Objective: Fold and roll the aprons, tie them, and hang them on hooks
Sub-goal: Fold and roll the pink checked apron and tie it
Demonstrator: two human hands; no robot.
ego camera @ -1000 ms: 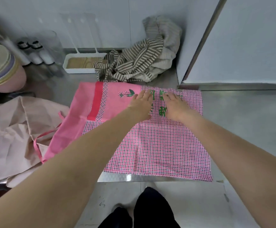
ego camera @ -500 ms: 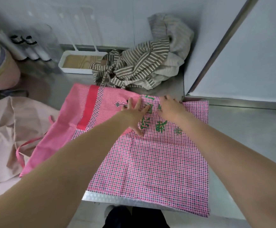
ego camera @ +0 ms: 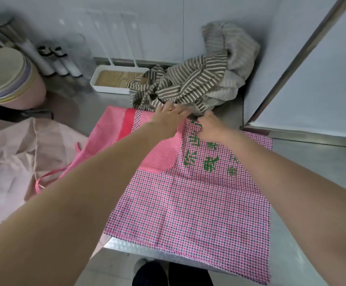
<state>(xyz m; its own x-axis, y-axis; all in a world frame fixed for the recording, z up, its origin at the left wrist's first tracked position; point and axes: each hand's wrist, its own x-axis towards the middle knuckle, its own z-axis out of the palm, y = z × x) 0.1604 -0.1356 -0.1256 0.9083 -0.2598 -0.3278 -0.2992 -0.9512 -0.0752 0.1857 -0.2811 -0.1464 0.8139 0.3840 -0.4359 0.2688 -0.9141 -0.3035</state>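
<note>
— Far left?
— Stack of pastel round plates (ego camera: 2,77) at the frame edge, with white cylindrical shakers with black caps (ego camera: 61,62) behind, near the wall. Below those, a pale pink crumpled cloth (ego camera: 17,159) spread over the brushed steel counter (ego camera: 312,159).

— Next along?
— White rectangular tray with a wood-grain bottom (ego camera: 114,79) against the wall. Just right of that, a heap of brown-and-cream striped fabric (ego camera: 190,87), bunched into the corner and touching the tray's right end.

— And the apron itself?
— Pink checked apron with green printed characters (ego camera: 188,203), laid flat on the counter, near hem hanging slightly past the front edge. Plain pink pocket (ego camera: 161,155) on the left half, a solid red band (ego camera: 127,122) further left, a thin pink tie strap (ego camera: 50,176) trailing onto the pale cloth.

— Left hand?
— Left hand (ego camera: 168,120) reached to the far edge of the apron, fingers extended and fairly straight, lying on the cloth right beside the striped heap. Relaxed rather than clenched, gripping nothing visible.

— Right hand?
— Right hand (ego camera: 211,126) just beside the left, at the same far edge, over the topmost green characters. Fingers curled down into the fabric, probably pinching the apron's edge, though fingertips hidden from this angle.

— Far right?
— Tall white panel with a metal frame (ego camera: 304,65) standing at the counter's back.
</note>
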